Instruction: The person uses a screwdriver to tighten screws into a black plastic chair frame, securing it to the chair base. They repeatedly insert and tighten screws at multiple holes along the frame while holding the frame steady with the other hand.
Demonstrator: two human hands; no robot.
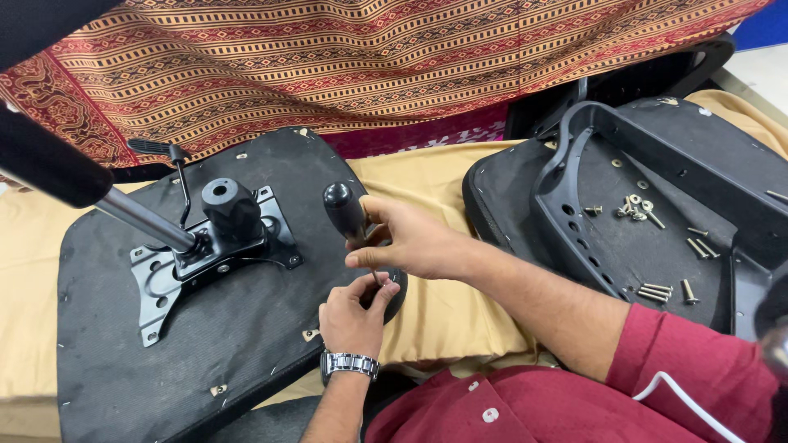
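- A patterned red and gold cloth [369, 57] covers the top of the view, from ten o'clock to two o'clock, with a tan sheet [435, 189] spread below it under the chair parts.
- A black seat base [213, 344] lies upside down at about eight o'clock, its fabric underside facing up, with small clips along its edge.
- A second black seat [657, 238] lies at three o'clock, with a black plastic frame [574, 156] resting on it.
- A black metal plate [205, 254] sits on the seat base at nine o'clock; a round knob [230, 205] stands on it, a silver cylinder [139, 217] runs off it toward ten o'clock, and a thin lever [168, 164] rises just beside it.
- The right hand [414, 242], near the centre, is closed around a screwdriver [345, 212] whose black handle points toward eleven o'clock; the shaft goes down toward the seat base's right edge and is mostly hidden by the fingers.
- The left hand [353, 316], at six o'clock and just below the right, pinches its fingertips narrowly around the lower end of the shaft; whether it also holds a screw I cannot tell. A metal watch [349, 363] is on its wrist.
- Loose screws [657, 291] lie scattered on the second seat at three o'clock, some in a small heap, others apart.
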